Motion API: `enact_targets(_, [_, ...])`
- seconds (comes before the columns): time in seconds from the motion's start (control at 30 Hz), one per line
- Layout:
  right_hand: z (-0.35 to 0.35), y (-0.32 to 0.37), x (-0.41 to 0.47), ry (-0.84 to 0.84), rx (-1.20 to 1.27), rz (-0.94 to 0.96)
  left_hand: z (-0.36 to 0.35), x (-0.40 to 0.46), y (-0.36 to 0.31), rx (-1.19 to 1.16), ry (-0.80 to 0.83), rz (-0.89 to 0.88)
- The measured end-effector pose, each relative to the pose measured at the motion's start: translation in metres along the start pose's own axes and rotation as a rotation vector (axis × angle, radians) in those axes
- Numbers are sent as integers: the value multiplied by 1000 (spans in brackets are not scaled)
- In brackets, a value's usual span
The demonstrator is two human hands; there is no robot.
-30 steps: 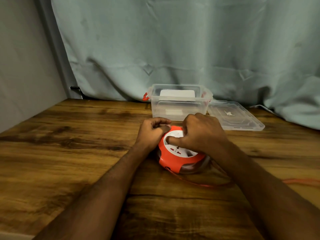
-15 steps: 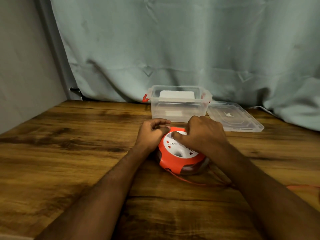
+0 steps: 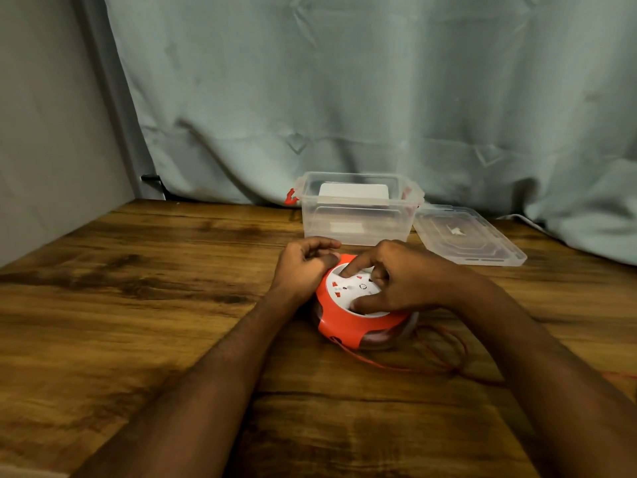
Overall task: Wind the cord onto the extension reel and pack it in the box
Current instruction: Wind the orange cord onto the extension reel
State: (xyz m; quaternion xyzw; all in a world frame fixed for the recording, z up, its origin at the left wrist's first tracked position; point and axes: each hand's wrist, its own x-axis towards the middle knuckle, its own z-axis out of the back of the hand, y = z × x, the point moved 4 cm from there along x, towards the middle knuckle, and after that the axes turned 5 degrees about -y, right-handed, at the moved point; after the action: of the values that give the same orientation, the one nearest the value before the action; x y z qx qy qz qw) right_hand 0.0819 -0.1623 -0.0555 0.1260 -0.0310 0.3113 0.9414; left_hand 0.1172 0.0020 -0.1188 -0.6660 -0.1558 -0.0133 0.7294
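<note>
I'm watching the right hand pressing thumb and forefinger into the white face of the reel on the table, the left hand curling against its rim, and I'm worrying the slack cord (looping loosely beside it) is snagging underneath.

No readable text anywhere. The extension reel shows small red and dark marks on its white face, and one dark mark low on the orange rim, all too small and blurred to make out. The clear box carries pale label patches, blank from here. The lid bears a white mark, illegible.
</note>
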Motion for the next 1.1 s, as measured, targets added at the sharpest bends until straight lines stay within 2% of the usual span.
enact_targets(0.27, [-9, -8, 7, -146, -104, -151, 0, -3, -3, -5, -5, 17])
enact_targets(0.77, [-7, -2, 6, -345, -243, -278, -2, -6, -6, -23, 42, 19])
enact_targets(1.1, [-6, 3, 6, -301, -294, -265, -2, -8, -8, -13, 36, 11])
